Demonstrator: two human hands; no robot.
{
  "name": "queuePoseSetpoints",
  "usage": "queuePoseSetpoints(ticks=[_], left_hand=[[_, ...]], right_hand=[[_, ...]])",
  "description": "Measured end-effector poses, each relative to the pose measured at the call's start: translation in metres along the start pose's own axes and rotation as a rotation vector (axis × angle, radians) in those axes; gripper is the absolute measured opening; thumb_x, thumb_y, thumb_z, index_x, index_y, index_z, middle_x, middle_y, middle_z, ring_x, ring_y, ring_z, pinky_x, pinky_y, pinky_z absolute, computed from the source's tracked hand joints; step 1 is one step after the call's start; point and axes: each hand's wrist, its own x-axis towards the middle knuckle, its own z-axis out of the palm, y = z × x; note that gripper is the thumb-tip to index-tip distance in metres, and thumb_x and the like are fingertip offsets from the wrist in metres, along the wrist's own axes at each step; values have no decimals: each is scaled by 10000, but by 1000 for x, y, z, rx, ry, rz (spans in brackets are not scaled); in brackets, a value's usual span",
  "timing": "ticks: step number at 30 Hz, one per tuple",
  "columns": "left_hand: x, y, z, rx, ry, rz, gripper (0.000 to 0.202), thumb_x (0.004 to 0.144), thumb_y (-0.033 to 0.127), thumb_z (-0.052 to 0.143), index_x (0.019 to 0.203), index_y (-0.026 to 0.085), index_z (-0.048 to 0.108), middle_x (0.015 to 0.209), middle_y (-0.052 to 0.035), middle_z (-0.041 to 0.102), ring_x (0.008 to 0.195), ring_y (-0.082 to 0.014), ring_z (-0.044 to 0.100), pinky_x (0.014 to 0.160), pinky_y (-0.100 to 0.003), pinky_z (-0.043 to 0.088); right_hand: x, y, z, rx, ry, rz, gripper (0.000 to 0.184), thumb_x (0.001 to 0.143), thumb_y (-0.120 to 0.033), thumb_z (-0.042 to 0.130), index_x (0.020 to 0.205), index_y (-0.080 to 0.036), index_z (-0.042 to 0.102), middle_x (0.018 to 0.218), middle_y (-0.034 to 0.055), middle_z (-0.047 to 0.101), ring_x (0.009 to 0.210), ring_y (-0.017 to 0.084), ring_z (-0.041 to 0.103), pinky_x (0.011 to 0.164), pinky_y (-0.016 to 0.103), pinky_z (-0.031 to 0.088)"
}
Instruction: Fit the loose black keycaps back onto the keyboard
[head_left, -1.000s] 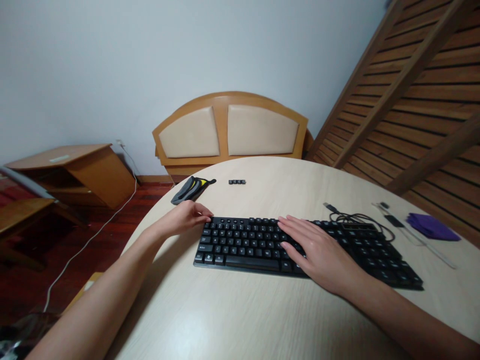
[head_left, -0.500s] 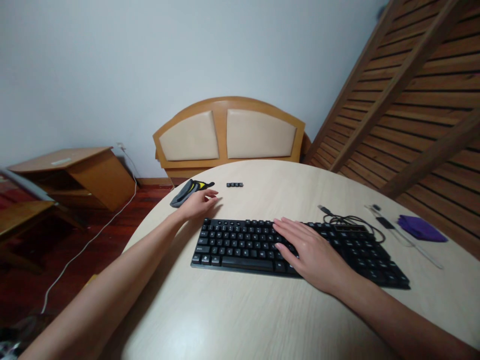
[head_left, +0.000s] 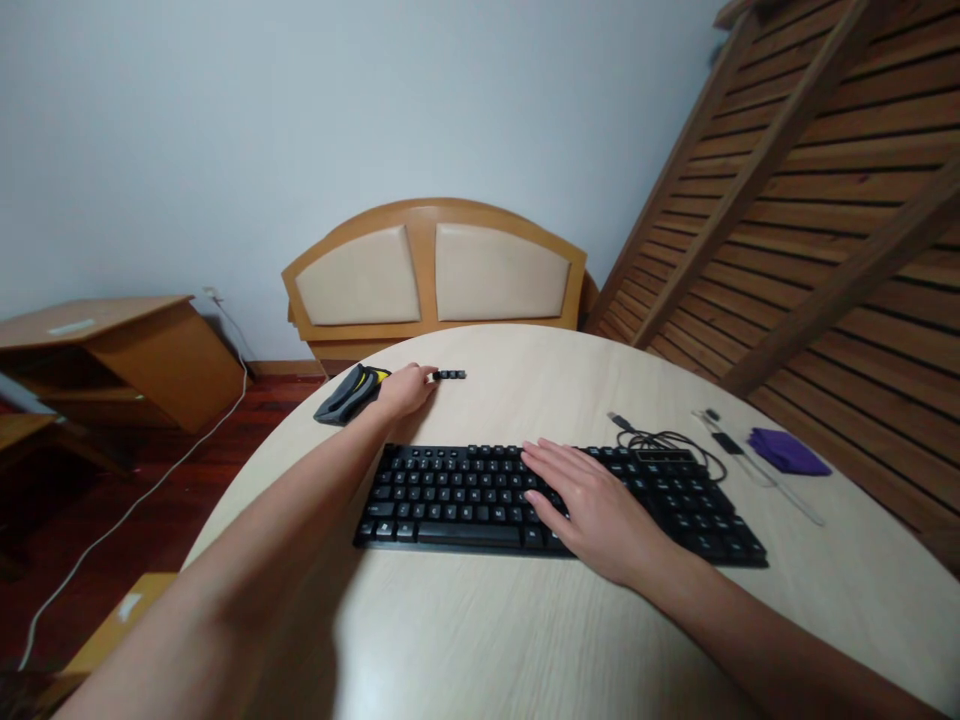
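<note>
A black keyboard lies across the round table. My right hand rests flat on its middle keys, fingers stretched out and holding nothing. My left hand reaches past the keyboard's far left corner. Its fingers are drawn together in a pinch at the left end of a short row of loose black keycaps. A grey and yellow tool lies just left of that hand, near the table's edge.
The keyboard's coiled cable with its USB plug lies at the far right of the keyboard. Beyond it are a small black and white tool and a purple cloth. A padded wooden headboard and slatted wooden frames stand behind the table.
My left hand has left the keyboard's top left corner and moved forward to the row of loose keycaps. The right hand has stayed on the keys; the view has shifted a little.
</note>
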Motion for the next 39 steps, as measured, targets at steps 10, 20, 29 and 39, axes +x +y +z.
queuePoseSetpoints(ticks=[10, 20, 29, 39], left_hand=[[-41, -11, -13, -40, 46, -56, 164, 878, 298, 660, 998, 209, 730, 1000, -87, 744, 969, -293, 685, 822, -368, 512], [-108, -13, -36, -430, -41, 201, 330, 920, 424, 558, 1096, 194, 717, 1156, -63, 726, 1026, -230, 670, 868, -312, 530], [-113, -17, -43, -583, -236, 330, 261, 900, 385, 635, 1039, 189, 737, 1073, -65, 744, 1016, -218, 667, 925, -338, 491], [-111, -23, -42, -614, -292, 307, 280, 882, 376, 664, 1052, 168, 744, 1054, -74, 757, 992, -220, 688, 893, -341, 521]], right_hand=[[0, 2, 3, -19, -2, -8, 425, 1000, -338, 475, 1327, -102, 608, 1394, 131, 599, 1328, 274, 523, 1108, 507, 450], [-1, 4, 5, -49, 3, -13, 433, 1015, -358, 444, 1347, -124, 593, 1402, 108, 594, 1336, 273, 516, 1107, 514, 452], [-2, 6, 8, -67, 13, -26, 443, 1015, -363, 443, 1348, -112, 592, 1400, 113, 595, 1329, 275, 522, 1096, 518, 463], [-1, 6, 7, -68, 15, -31, 439, 1013, -365, 446, 1340, -117, 602, 1389, 116, 604, 1320, 277, 533, 1087, 512, 472]])
